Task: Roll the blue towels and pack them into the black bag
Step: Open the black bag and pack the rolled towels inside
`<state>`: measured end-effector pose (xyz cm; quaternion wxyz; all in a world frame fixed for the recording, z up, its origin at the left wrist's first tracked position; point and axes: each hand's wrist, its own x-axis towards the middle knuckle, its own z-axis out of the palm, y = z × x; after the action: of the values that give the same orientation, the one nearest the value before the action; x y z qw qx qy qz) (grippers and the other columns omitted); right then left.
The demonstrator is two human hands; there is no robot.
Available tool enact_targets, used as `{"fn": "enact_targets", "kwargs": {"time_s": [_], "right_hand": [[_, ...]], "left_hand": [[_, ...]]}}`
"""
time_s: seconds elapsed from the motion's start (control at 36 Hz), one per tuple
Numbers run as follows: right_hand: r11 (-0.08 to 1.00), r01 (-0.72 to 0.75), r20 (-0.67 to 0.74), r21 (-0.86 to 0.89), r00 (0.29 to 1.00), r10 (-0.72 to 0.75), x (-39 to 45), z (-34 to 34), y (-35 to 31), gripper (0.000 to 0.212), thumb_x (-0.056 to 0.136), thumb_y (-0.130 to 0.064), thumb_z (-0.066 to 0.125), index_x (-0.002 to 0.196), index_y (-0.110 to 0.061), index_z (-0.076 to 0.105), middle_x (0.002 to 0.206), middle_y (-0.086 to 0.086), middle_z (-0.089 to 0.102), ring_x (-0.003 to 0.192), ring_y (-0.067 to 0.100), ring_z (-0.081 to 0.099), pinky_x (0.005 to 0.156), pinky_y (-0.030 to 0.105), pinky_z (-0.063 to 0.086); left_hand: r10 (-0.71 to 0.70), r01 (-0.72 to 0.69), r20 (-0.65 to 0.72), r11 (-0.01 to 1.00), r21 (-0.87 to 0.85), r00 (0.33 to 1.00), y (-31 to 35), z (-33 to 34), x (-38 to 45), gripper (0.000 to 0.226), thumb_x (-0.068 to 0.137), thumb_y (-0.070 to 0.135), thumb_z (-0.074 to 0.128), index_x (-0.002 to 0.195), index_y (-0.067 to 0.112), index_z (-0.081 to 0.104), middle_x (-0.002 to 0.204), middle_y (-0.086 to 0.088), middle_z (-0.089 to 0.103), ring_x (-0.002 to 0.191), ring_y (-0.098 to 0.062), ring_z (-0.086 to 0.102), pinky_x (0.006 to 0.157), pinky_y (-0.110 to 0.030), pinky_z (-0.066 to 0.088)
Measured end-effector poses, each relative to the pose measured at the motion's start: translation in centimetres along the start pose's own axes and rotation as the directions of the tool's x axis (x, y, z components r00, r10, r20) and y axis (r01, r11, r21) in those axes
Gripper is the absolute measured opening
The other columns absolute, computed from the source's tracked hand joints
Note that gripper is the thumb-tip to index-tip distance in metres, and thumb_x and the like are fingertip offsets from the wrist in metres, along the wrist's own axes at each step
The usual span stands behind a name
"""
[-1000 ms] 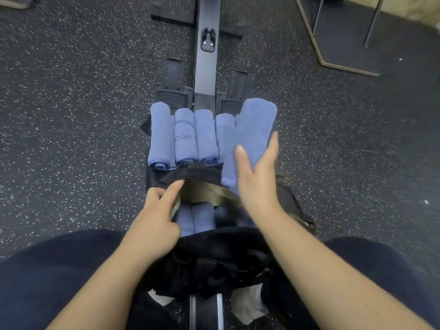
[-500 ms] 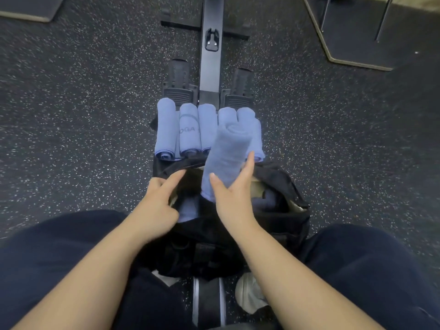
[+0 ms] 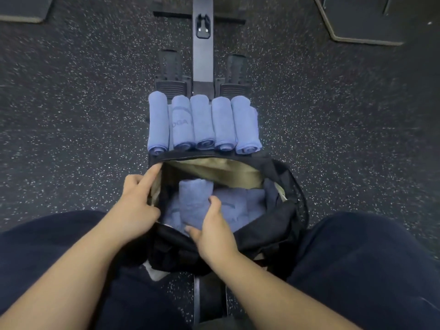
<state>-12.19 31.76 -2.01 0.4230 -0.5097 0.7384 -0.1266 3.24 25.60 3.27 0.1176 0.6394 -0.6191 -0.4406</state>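
Speckled rubber flooring (image 3: 71,139) is seen around the open black bag (image 3: 289,217). Its rim at 9 o'clock is gripped by the left hand (image 3: 133,206); a rolled blue towel (image 3: 194,203) inside is clasped by the right hand (image 3: 214,232). Five rolled towels (image 3: 203,123) are lined up at 12 o'clock.

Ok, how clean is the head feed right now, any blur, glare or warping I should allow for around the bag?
Head view: dim, even light with no glare; the speckled floor smears toward the edges and bows from the wide lens. The row of rolled towels reads fairly sharp. Inside the black bag it is shadowed and soft; the right hand on the towel is slightly blurred, the left hand too.
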Motion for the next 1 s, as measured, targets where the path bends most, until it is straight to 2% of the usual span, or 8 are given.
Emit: {"fn": "enact_targets", "kwargs": {"time_s": [0.08, 0.19, 0.31, 0.39, 0.53, 0.61, 0.78, 1.0], "right_hand": [[0.995, -0.091, 0.049, -0.052, 0.994, 0.093, 1.1, 0.7, -0.4, 0.08, 0.084, -0.034, 0.07, 0.14, -0.016, 0.016, 0.126, 0.01, 0.054, 0.108, 0.029, 0.058, 0.084, 0.038, 0.048], [0.989, -0.136, 0.085, -0.065, 0.986, 0.142, 2.3, 1.5, -1.3, 0.061, 0.087, -0.036, 0.067, 0.127, -0.013, 0.028, 0.118, 0.009, 0.057, 0.109, 0.03, 0.058, 0.082, 0.037, 0.045], [0.995, -0.034, 0.161, -0.093, 0.986, 0.048, 3.0, 2.0, -2.8, 0.068, 0.085, -0.03, 0.071, 0.133, -0.009, 0.026, 0.127, 0.016, 0.051, 0.115, 0.033, 0.054, 0.086, 0.039, 0.043], [0.997, 0.02, 0.177, -0.07, 0.984, -0.007, 3.3, 2.7, -3.5, 0.059, 0.086, -0.028, 0.07, 0.127, -0.008, 0.033, 0.13, 0.017, 0.046, 0.118, 0.035, 0.051, 0.091, 0.038, 0.041], [0.996, 0.003, 0.184, 0.088, 0.983, -0.019, 3.8, 3.5, -3.1, 0.052, 0.085, -0.027, 0.07, 0.122, -0.007, 0.039, 0.128, 0.016, 0.047, 0.116, 0.034, 0.05, 0.091, 0.034, 0.04], [0.99, 0.01, 0.262, 0.14, 0.964, -0.047, 3.6, 4.2, -2.8, 0.049, 0.086, -0.024, 0.07, 0.122, -0.008, 0.04, 0.126, 0.014, 0.049, 0.115, 0.029, 0.049, 0.09, 0.03, 0.037], [0.989, 0.06, 0.33, 0.135, 0.938, -0.102, 3.6, 5.0, -2.4, 0.044, 0.089, -0.016, 0.065, 0.124, -0.007, 0.04, 0.116, 0.015, 0.051, 0.1, 0.021, 0.047, 0.09, 0.029, 0.037], [0.988, 0.153, 0.361, 0.019, 0.92, -0.149, 3.7, 5.2, -2.4, 0.045, 0.092, -0.012, 0.057, 0.133, -0.008, 0.037, 0.124, 0.02, 0.052, 0.112, 0.035, 0.052, 0.093, 0.038, 0.042]], "left_hand": [[-0.013, 0.013, 0.006, 1.0, 0.023, 1.0, -0.4, -0.4, -0.2, 0.1, 0.073, -0.015, 0.055, 0.148, 0.041, 0.022, 0.102, 0.008, 0.03, 0.085, 0.008, 0.042, 0.09, -0.014, 0.029], [-0.028, 0.027, 0.027, 0.999, 0.036, 0.999, -0.2, -0.6, -0.6, 0.099, 0.073, -0.015, 0.056, 0.148, 0.041, 0.022, 0.098, 0.009, 0.03, 0.083, 0.002, 0.044, 0.085, -0.012, 0.03], [0.002, -0.003, 0.037, 1.0, 0.024, 0.999, -0.1, -0.7, -0.9, 0.098, 0.074, -0.016, 0.054, 0.148, 0.041, 0.022, 0.098, 0.014, 0.031, 0.085, 0.016, 0.042, 0.077, -0.001, 0.028], [0.023, -0.024, 0.038, 0.999, 0.033, 0.999, -0.3, -0.7, -1.0, 0.098, 0.074, -0.016, 0.054, 0.147, 0.042, 0.022, 0.099, 0.011, 0.033, 0.086, 0.021, 0.039, 0.077, 0.007, 0.026], [0.024, -0.026, 0.06, 0.999, 0.034, 0.998, -0.6, -0.9, -0.9, 0.097, 0.075, -0.015, 0.054, 0.147, 0.042, 0.022, 0.098, 0.009, 0.033, 0.084, 0.013, 0.043, 0.076, 0.006, 0.027], [0.011, -0.014, 0.076, 1.0, 0.026, 0.997, -0.4, -1.0, -1.0, 0.098, 0.075, -0.016, 0.055, 0.144, 0.045, 0.021, 0.099, 0.008, 0.033, 0.088, 0.005, 0.045, 0.073, 0.006, 0.027], [-0.016, 0.012, 0.09, 0.999, 0.04, 0.996, -0.5, -1.2, -1.0, 0.099, 0.075, -0.016, 0.053, 0.147, 0.042, 0.02, 0.107, 0.003, 0.032, 0.087, 0.013, 0.042, 0.071, 0.006, 0.028], [-0.028, 0.024, 0.095, 0.999, 0.042, 0.995, -0.3, -1.1, -1.0, 0.097, 0.076, -0.015, 0.052, 0.148, 0.042, 0.019, 0.109, 0.002, 0.032, 0.085, 0.015, 0.041, 0.07, 0.006, 0.028]]}}
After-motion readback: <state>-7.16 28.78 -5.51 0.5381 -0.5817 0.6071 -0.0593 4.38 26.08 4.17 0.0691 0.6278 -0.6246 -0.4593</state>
